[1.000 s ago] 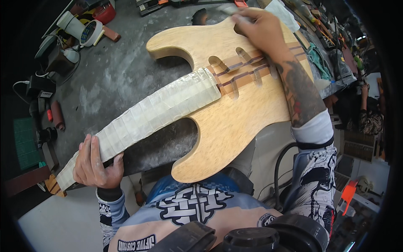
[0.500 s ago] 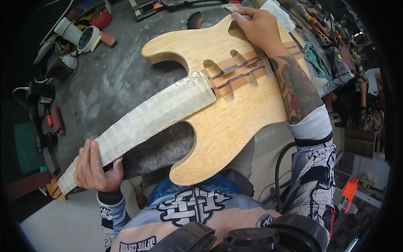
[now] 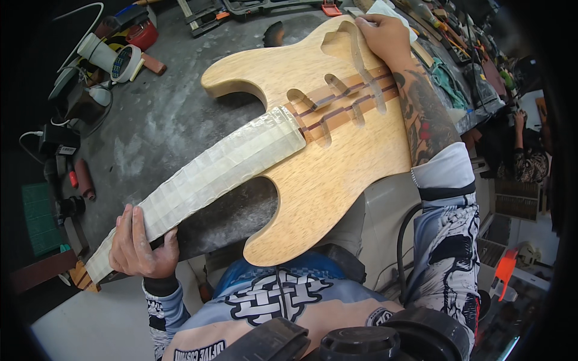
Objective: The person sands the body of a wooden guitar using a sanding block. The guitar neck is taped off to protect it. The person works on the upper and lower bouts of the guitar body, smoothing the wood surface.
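An unfinished electric guitar lies slantwise across the bench, its pale wooden body point(image 3: 328, 174) on the right with dark stripes down the middle and several routed cavities. Cream masking tape covers the face of its neck point(image 3: 217, 162), which runs down to the left and ends in a striped headstock point(image 3: 83, 277). My left hand point(image 3: 141, 243) grips the neck near the headstock, fingers across the tape and thumb at the near edge. At the far right rim of the body, my right hand point(image 3: 385, 39) is closed round the edge; its fingertips are partly hidden.
A dark, dusty bench point(image 3: 150, 132) lies under the guitar. A roll of tape point(image 3: 126, 64), cables and a red cylinder point(image 3: 84, 179) sit at its left. Clamps point(image 3: 205, 18) stand at the back, a green cloth point(image 3: 447, 83) to the right. Another person point(image 3: 524, 144) is at far right.
My right hand has shifted right, from over the large cavity to the body's rim, uncovering that cavity. The guitar has moved slightly. My left hand keeps its place on the neck.
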Available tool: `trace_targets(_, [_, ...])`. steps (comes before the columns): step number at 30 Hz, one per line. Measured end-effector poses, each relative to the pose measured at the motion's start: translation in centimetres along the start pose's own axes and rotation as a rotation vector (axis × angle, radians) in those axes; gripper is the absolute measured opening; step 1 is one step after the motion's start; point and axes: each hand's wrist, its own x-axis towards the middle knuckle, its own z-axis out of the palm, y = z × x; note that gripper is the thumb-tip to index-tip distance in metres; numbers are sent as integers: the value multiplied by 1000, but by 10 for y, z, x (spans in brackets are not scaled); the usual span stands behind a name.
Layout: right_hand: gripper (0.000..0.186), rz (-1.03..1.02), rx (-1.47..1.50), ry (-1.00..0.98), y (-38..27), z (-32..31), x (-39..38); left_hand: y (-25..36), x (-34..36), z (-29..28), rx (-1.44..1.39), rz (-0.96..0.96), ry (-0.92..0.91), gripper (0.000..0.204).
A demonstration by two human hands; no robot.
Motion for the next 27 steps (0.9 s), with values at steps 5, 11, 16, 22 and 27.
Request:
trace_targets(5, [32, -303, 134, 20, -15, 11, -14, 0, 0, -2, 4, -3, 1, 61])
trace_targets(11, [33, -411, 192, -9, -30, 18, -24, -2, 0, -3, 3, 14, -3, 61])
trace_targets(16, [31, -318, 140, 46, -14, 10, -13, -1, -1, 1, -12, -1, 1, 62])
trace_targets(22, [31, -347, 251, 13, -21, 15, -21, -1, -1, 0, 4, 6, 1, 62])
trace_targets(27, [29, -463, 124, -21, -44, 13, -28, -1, -1, -1, 8, 3, -5, 62])
